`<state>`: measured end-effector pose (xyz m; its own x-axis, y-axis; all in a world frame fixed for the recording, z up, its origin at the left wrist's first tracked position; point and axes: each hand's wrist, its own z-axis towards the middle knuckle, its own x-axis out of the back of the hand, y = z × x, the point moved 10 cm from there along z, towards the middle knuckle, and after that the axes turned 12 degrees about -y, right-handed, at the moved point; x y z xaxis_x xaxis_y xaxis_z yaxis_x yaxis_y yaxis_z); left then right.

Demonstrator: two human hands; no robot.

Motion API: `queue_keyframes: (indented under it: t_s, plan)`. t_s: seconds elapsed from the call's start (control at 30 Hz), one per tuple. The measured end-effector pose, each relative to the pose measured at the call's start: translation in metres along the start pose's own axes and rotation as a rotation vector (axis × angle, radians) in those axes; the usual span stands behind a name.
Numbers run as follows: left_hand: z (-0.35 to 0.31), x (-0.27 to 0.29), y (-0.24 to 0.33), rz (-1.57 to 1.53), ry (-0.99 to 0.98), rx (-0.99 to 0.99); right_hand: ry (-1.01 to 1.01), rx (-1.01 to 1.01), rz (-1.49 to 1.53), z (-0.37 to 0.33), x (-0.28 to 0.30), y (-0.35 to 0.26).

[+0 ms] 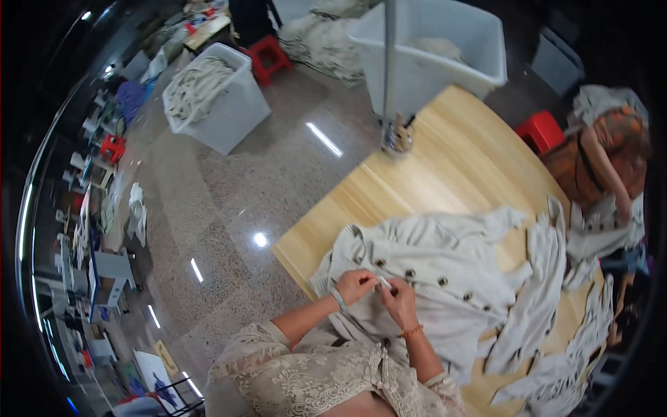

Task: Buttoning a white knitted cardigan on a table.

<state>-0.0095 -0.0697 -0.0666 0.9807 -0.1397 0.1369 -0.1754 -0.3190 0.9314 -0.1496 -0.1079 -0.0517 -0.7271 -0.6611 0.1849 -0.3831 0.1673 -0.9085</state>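
Note:
A light grey knit cardigan (pixel 445 243) with a row of dark buttons lies spread over the wooden table (pixel 451 153) in front of me. Over its near left part, my left hand (pixel 355 286) and my right hand (pixel 398 300) come close together with fingers pinched. Between the fingertips shows a small white piece (pixel 382 281), too small to name; both hands seem to grip it. Dark buttons of the cardigan sit just beyond my fingers.
More grey garments (pixel 531 299) lie along the table's right side, where another person (pixel 604 160) bends over one. A metal pole (pixel 389 69) rises by the table's far edge. White bins (pixel 229 115) of garments and a red stool (pixel 267 59) stand beyond.

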Motion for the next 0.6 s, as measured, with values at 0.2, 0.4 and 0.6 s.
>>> queue_keyframes:
  t_s: [0.2, 0.4, 0.6]
  plan:
    - [0.025, 0.007, -0.048, -0.644, 0.113, 0.238, -0.02, 0.179, -0.321, -0.002, -0.004, -0.047]
    - [0.049, 0.001, -0.016, -0.405, 0.061, 0.147, 0.014, 0.263, -0.42, -0.005, 0.003, -0.066]
    - [0.026, 0.008, 0.033, 0.117, -0.04, -0.154, 0.143, 0.262, -0.37, -0.014, 0.015, -0.087]
